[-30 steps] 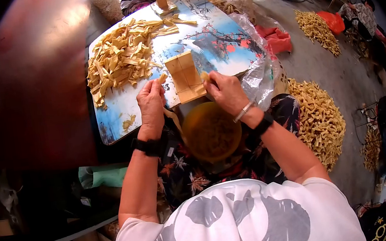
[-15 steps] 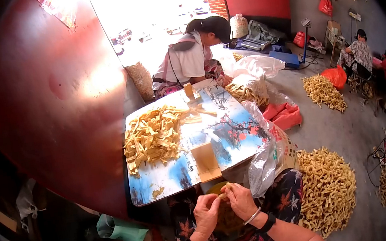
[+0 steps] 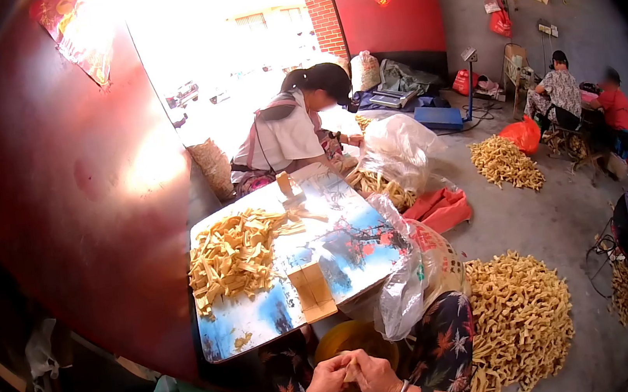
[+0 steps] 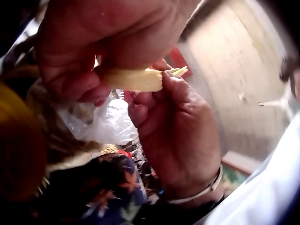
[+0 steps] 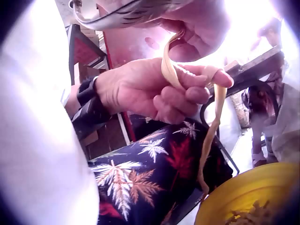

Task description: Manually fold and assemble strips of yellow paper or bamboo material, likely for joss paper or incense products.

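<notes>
Both hands meet low in front of my body, above the yellow basin [image 3: 337, 337]. My left hand [image 3: 326, 380] pinches a pale yellow, flat strip [image 4: 138, 80], its fingers curled. Across from it, my right hand [image 3: 376, 380], with a bracelet at the wrist, pinches the same strip between thumb and fingers. In the right wrist view the strip [image 5: 170, 65] loops over the left fingers, and a long tail hangs beside the basin [image 5: 248, 187]. Small pieces lie inside the basin. An L-shaped wooden block [image 3: 311, 286] stands at the near edge of the painted table [image 3: 267, 321].
A heap of similar strips [image 3: 230, 263] covers the table's left part. Clear plastic bags [image 3: 397, 299] hang at its right edge. Piles of short twisted pieces [image 3: 521, 319] lie on the floor at right. Another person [image 3: 287, 133] sits across the table; others sit farther back.
My hands have come together from either side of the wooden block and moved down over the basin, both on the strip. The head view has tilted up, showing more of the room.
</notes>
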A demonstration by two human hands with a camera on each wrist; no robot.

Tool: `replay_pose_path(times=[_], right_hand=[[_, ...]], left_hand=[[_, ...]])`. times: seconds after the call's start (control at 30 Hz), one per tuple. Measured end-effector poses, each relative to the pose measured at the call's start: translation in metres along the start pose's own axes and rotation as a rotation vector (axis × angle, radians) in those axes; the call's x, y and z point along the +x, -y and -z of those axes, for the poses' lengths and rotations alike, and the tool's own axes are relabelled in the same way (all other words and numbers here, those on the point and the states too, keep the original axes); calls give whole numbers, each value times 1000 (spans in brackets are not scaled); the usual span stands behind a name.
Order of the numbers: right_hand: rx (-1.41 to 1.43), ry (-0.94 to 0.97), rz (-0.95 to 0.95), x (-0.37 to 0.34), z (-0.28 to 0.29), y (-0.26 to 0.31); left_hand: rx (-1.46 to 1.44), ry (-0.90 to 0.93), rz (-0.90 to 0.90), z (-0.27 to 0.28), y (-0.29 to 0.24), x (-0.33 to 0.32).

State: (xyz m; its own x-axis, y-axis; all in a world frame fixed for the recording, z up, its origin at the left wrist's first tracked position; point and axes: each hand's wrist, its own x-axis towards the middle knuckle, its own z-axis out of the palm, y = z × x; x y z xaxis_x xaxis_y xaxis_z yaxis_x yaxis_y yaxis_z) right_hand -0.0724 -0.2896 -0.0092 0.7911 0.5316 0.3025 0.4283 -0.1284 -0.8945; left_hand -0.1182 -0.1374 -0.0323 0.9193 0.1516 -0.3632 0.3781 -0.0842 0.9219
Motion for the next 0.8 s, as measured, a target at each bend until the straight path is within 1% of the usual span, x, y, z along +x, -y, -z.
replay_pose_path(times=[0.1,0.13,0.23,0.27,0.37,0.4,0.5,0.53,0.63,0.67,0.7,0.77,0.8], right_hand=[[-201,-154,219,11,19,11],[-281,-218,341,16,20,7],[39,-249,227,25,19,-6],[287,-125,-12,24,19,-12],[772,26,-351,28,22,-16],[747,30,-304,30,23,-10],[795,-24,-430,38,22,7],[736,-54,-421,40,20,10],[606,64,-382,36,18,-3],[672,85,-350,32,20,-3],[638,131,-390,31,18,-7],[544,134,-243,28,9,-17],[480,121,-243,27,9,-23]], left_hand=[[1081,-202,-609,-1,-36,-7],[1214,-162,-597,-3,-55,-15],[1219,-145,-836,-4,-76,-20],[1192,-145,-940,-3,-88,-21],[1168,-247,-1034,-4,-113,-28],[1141,-287,-1071,-3,-118,-29],[1075,-345,-1054,-4,-117,-28],[1037,-352,-1024,-4,-111,-25],[1015,-407,-911,-5,-97,-22],[1029,-407,-891,-1,-87,-19],[1001,-427,-874,-1,-87,-20],[870,-401,-811,-3,-82,-22],[692,-368,-779,-5,-82,-25]])
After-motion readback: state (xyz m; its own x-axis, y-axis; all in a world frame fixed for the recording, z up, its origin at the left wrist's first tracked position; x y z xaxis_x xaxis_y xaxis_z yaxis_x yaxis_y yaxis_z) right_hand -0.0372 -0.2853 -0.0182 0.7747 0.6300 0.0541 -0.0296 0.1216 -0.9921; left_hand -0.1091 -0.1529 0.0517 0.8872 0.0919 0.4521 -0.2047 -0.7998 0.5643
